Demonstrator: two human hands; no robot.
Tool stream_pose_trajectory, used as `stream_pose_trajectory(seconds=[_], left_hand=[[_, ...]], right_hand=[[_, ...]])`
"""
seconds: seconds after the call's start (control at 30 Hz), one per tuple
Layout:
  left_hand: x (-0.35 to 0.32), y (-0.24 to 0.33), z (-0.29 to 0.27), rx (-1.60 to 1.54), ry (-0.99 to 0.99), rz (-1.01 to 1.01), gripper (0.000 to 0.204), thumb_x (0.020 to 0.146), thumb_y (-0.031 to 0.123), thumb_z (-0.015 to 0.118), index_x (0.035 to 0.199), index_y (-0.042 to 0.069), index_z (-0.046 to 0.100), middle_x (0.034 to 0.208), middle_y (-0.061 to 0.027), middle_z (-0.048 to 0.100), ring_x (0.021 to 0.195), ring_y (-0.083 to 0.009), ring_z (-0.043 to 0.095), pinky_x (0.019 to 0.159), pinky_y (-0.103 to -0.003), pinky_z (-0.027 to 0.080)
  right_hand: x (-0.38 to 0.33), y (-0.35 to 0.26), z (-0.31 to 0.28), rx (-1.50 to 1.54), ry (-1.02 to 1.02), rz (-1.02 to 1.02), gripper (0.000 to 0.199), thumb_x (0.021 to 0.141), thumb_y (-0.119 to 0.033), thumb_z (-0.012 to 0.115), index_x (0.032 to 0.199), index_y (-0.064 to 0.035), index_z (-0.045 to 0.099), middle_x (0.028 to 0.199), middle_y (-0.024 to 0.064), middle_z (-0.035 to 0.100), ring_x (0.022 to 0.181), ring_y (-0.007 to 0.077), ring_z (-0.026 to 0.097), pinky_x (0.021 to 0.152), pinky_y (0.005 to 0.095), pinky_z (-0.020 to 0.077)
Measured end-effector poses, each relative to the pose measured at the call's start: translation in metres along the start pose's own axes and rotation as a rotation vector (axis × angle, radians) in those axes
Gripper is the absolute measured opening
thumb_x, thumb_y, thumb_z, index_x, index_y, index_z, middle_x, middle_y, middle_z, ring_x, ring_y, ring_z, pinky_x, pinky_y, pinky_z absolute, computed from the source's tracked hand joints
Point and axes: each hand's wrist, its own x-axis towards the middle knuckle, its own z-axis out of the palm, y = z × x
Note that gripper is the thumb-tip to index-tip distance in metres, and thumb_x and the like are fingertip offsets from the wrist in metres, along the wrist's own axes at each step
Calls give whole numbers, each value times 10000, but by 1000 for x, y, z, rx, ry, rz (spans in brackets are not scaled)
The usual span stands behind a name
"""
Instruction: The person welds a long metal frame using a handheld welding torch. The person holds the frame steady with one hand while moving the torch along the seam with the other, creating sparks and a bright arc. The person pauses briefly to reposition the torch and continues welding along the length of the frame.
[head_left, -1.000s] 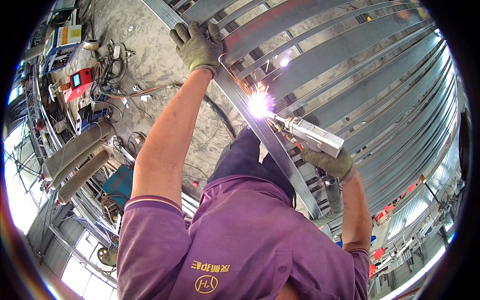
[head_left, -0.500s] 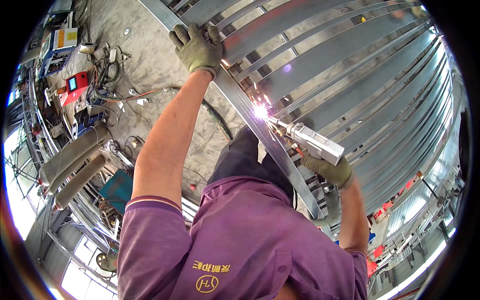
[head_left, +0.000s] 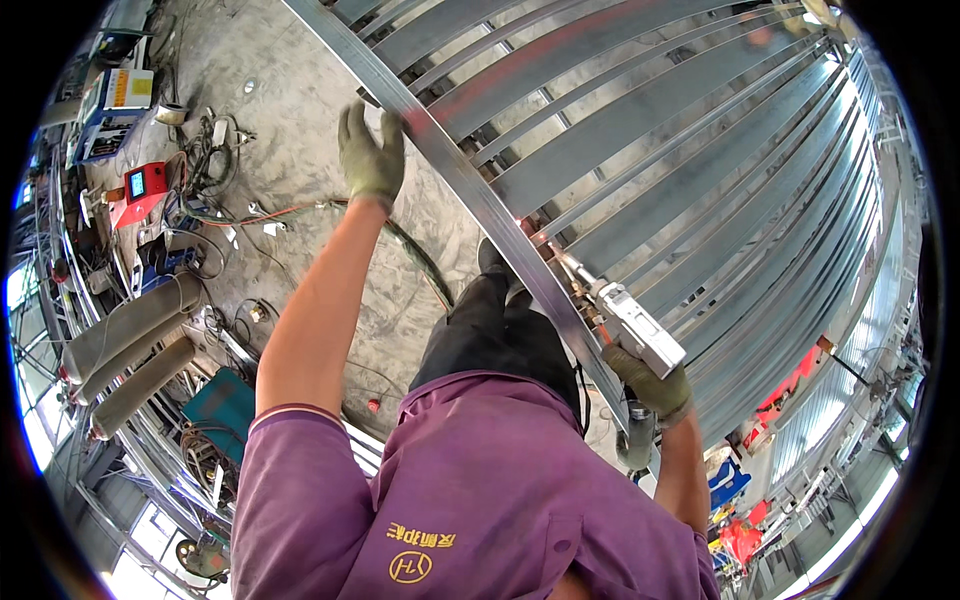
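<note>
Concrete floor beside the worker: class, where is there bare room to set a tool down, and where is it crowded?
Bare concrete floor lies between the left hand and the cable tangle. Crowded: the machines and gas cylinders at the left edge.

Two gloved hands (head_left: 371, 155) (head_left: 650, 385), one welding torch (head_left: 630, 325), two cylinders (head_left: 130, 325) (head_left: 140, 385).

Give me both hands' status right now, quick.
Left hand: gloved, gripping the long steel bar.
Right hand: gloved, closed around the welding torch, tip at the bar.
</note>
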Motion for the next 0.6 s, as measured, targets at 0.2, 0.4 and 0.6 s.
stream_pose_trajectory(seconds=[0.2,0.4,0.6], left_hand=[[-222,-266,-122,426,-1010,113,338,1090,125,538,1365,88,732,1195,-203,795,1147,-349,749,962,-418,576],[-435,-238,-284,595,-1552,-147,505,1133,440,485,1312,33,723,1206,-300,779,1213,-471,736,1001,-571,582],[-457,-278,-278,563,-1722,-196,732,1052,647,532,1257,-10,780,1322,-350,728,1324,-491,670,1143,-524,504]], right_hand=[[-29,47,13,175,88,-184,219,993,-173,871,1129,-33,772,932,-32,694,833,94,618,733,308,525],[-79,125,54,98,287,-334,302,964,-142,890,1225,-20,797,975,21,775,877,118,691,792,339,586],[-126,157,85,71,478,-431,241,957,-116,882,1166,-30,798,921,33,759,821,152,693,750,374,593]])
